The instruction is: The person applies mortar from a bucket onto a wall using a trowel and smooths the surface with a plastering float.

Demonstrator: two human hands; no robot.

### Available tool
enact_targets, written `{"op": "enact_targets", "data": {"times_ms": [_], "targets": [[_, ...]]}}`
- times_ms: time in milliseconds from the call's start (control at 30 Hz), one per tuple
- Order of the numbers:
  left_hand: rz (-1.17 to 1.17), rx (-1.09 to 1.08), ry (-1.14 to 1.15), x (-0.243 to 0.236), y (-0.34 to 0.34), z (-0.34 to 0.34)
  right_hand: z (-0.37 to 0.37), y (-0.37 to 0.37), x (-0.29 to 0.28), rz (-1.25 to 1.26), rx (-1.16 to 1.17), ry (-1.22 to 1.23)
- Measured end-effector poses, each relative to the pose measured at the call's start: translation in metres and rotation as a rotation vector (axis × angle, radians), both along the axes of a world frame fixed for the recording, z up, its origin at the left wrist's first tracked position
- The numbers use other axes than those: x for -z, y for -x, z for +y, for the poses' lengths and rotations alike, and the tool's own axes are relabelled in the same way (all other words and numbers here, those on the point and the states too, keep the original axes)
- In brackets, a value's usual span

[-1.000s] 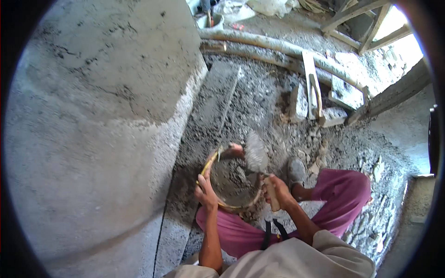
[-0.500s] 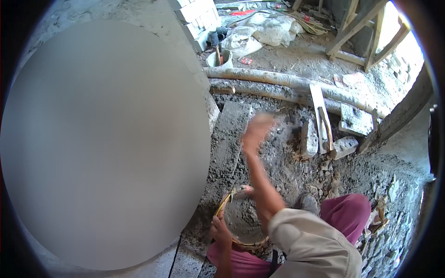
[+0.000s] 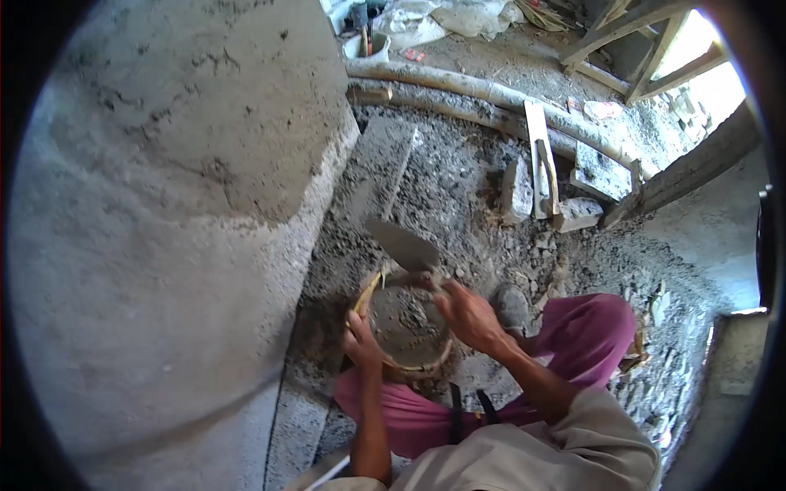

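Observation:
My left hand [image 3: 361,342] grips the left rim of a round woven basket pan [image 3: 385,360] filled with wet grey mortar [image 3: 407,323], held against my lap. My right hand [image 3: 468,313] holds the handle of a pointed steel trowel [image 3: 403,245], whose blade sticks up and away just above the pan's far rim. Directly to my left rises a rough, curved plastered wall [image 3: 164,204]. My legs in magenta trousers [image 3: 585,335] lie under and right of the pan.
Rubble and grey sand cover the floor [image 3: 458,180]. A flat board [image 3: 381,168] lies along the wall's base. Long poles [image 3: 491,98], stone blocks [image 3: 517,190], a wooden float [image 3: 539,155], a small bucket [image 3: 368,45], sacks and timber props stand farther off. A masonry ledge [image 3: 729,360] sits at right.
My right arm, flung up toward the wall half a second ago, has come back down to the pan with the trowel. The left hand has stayed on the pan's rim.

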State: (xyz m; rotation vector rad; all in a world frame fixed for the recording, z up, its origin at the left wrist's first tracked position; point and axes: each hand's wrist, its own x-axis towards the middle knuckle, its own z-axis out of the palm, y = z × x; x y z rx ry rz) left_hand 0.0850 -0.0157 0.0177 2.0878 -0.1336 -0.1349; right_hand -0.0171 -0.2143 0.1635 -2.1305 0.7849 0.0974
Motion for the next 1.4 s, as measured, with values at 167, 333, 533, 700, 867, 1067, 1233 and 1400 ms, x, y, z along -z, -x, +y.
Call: {"op": "enact_targets", "data": {"times_ms": [167, 333, 533, 700, 867, 1067, 1233, 1400], "targets": [[0.038, -0.064, -0.052, -0.019, 0.010, -0.011, 0.009, 0.103, 0.118, 0.378, -0.085, 0.122], [0.003, -0.042, 0.265, -0.020, 0.010, -0.008, 0.018, 0.096, 0.174, 0.296, -0.042, -0.172], [0.040, -0.016, 0.315, -0.027, 0.007, -0.019, 0.027, 0.074, 0.178, 0.237, -0.209, -0.540], [0.002, -0.027, 0.259, -0.021, 0.002, -0.007, 0.031, 0.092, 0.179, 0.203, -0.016, -0.785], [-0.015, -0.161, 0.006, -0.021, -0.004, -0.007, 0.031, 0.098, 0.168, 0.003, 0.040, -0.810], [-0.067, -0.183, -0.015, -0.023, -0.006, 0.003, 0.025, 0.065, 0.079, -0.226, 0.457, -1.059], [-0.072, -0.152, 0.046, -0.010, -0.005, 0.006, 0.003, 0.032, -0.014, -0.901, 0.684, -0.652], [-0.074, -0.123, 0.047, 0.011, -0.005, 0.000, 0.005, -0.048, -0.006, -1.334, 0.881, -0.183]]}}
